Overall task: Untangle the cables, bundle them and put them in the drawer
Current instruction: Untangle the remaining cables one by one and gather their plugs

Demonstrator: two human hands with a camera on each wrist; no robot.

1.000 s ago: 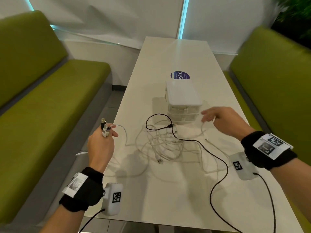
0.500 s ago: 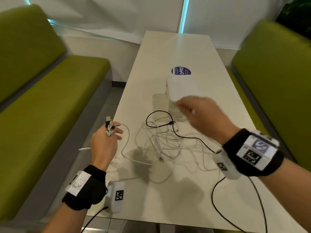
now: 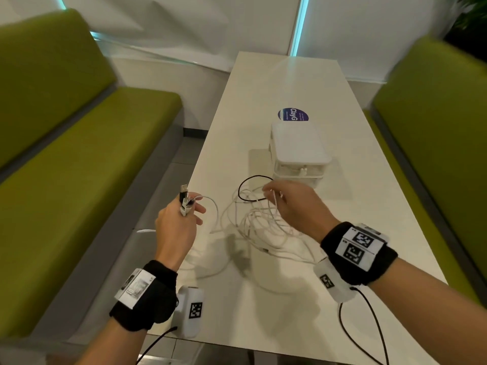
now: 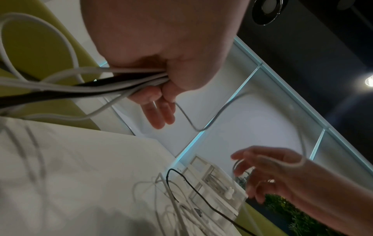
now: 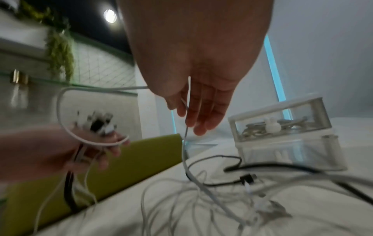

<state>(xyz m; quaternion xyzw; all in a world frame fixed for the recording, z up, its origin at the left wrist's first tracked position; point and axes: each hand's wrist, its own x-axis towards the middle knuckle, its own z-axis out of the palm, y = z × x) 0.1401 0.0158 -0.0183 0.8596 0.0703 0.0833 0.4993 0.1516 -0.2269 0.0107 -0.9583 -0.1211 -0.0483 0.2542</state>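
A tangle of white cables (image 3: 259,225) with one black cable (image 3: 246,181) lies mid-table, in front of the small white drawer unit (image 3: 299,154). My left hand (image 3: 189,209) is raised over the table's left edge and grips a bunch of cable plug ends (image 3: 184,200), white and black, that stick up from its fingers. From below, the left hand (image 4: 161,89) clamps those strands together. My right hand (image 3: 275,196) hovers over the tangle and pinches one white cable strand (image 5: 186,127) between thumb and fingers. That strand runs down into the pile.
Green benches (image 3: 79,154) flank the table on both sides. A blue round sticker (image 3: 292,115) sits behind the drawer unit. The upper drawer (image 5: 278,126) holds coiled cables behind its clear front. A black lead (image 3: 369,327) trails from my right wrist camera.
My right hand came away from the drawer unit, moved left and down over the tangle and took hold of a white strand. The left hand kept its plug ends and barely moved.
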